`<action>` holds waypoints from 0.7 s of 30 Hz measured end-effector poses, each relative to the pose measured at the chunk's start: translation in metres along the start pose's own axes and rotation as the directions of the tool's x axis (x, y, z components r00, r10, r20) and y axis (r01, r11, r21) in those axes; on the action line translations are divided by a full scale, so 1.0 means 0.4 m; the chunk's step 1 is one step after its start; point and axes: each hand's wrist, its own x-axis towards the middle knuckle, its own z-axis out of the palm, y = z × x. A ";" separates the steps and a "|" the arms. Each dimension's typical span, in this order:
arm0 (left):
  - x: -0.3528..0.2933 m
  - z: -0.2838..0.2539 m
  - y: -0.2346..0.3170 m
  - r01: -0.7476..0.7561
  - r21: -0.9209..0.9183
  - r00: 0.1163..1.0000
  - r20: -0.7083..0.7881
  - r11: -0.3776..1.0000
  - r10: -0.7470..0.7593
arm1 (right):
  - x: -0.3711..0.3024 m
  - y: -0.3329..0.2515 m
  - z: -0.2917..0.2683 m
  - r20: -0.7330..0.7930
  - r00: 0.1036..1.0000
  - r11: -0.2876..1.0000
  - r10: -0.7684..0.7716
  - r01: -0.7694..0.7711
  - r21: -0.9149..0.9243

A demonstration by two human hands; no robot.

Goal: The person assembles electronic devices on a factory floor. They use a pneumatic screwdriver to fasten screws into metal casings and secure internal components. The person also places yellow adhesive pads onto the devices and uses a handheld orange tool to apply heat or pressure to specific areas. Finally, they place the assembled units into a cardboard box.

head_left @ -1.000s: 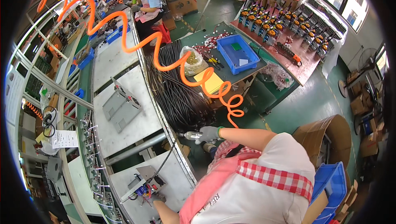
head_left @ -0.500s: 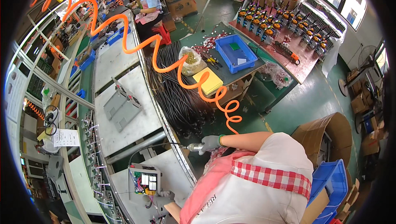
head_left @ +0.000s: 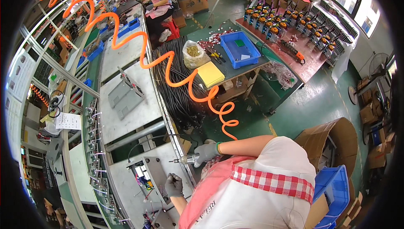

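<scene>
My right hand (head_left: 205,152), in a grey glove, is wrapped round a silver power screwdriver (head_left: 189,159). Its thin bit points left, towards a grey metal housing (head_left: 155,172) on the workbench. Inside the housing a circuit board (head_left: 145,182) with white and coloured parts and wires shows in part. My left hand (head_left: 174,185), gloved as well, is held by the near side of the housing with its fingers curled together. Whatever they may pinch is too small to make out. A second unit with wires (head_left: 158,219) sits at the lower edge.
An orange coiled hose (head_left: 168,75) hangs across the view. Beyond the housing, a grey metal panel (head_left: 126,96) lies on the bench. A side table carries a blue tray (head_left: 240,62), yellow sheets (head_left: 210,74) and a bag of brass-coloured parts (head_left: 193,54). Black cables (head_left: 176,98) hang alongside. Another person (head_left: 160,3) sits far off.
My right hand has brought the screwdriver left and down, closer to the housing. The housing now stands turned, with its side wall showing. My left hand has risen to its near side, fingers curled.
</scene>
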 end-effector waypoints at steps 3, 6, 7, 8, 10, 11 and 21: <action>-0.033 -0.007 -0.040 -0.045 0.012 0.998 -0.047 0.999 0.046 | -0.033 -0.020 0.023 0.059 0.998 0.999 -0.038 0.040 -0.033; -0.075 0.005 -0.071 -0.161 0.072 0.983 -0.072 0.984 0.166 | -0.069 -0.037 0.044 0.083 0.989 0.985 -0.126 0.134 -0.108; -0.088 0.010 -0.075 -0.181 0.093 0.981 -0.057 0.979 0.186 | -0.072 -0.029 0.055 0.073 0.985 0.977 -0.159 0.168 -0.128; -0.101 0.015 -0.078 -0.200 0.113 0.978 -0.041 0.973 0.206 | -0.075 -0.023 0.064 0.063 0.979 0.968 -0.193 0.201 -0.148; -0.131 0.035 -0.091 -0.255 0.154 0.965 -0.013 0.955 0.260 | -0.093 -0.021 0.074 0.067 0.975 0.961 -0.211 0.219 -0.167; -0.143 0.036 -0.094 -0.262 0.139 0.964 0.004 0.955 0.264 | -0.113 -0.031 0.077 0.079 0.978 0.965 -0.195 0.205 -0.166; -0.193 0.066 -0.137 -0.279 0.115 0.955 -0.073 0.953 0.288 | -0.134 0.028 0.134 0.107 0.974 0.958 -0.202 0.219 -0.183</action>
